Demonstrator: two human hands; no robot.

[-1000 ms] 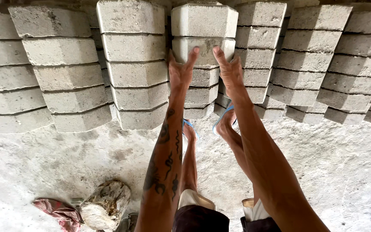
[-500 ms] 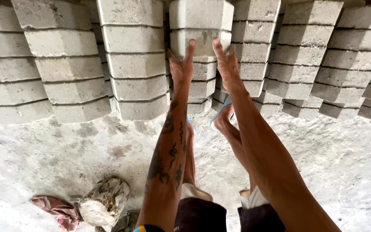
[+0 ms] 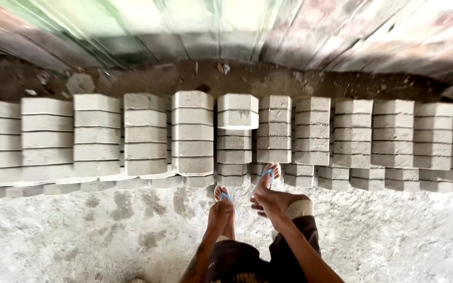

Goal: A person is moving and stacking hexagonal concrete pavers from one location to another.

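The upper part of the view is blurred, so the wall (image 3: 289, 31) behind the stacks is hard to make out, and the bottom edge cuts off both forearms. The left hand (image 3: 219, 214) hangs low with its fingers curled loosely inward, holding nothing; how far that grip is closed is hard to tell, since only its back shows. The right hand (image 3: 272, 201) is also empty, its grip narrow and relaxed. The nearest task thing, the top concrete block (image 3: 238, 110), sits on a shorter stack in the long row of stacked blocks (image 3: 145, 133), well apart from both hands, beyond the feet in blue sandals (image 3: 270, 175) on the rough floor (image 3: 79, 236).
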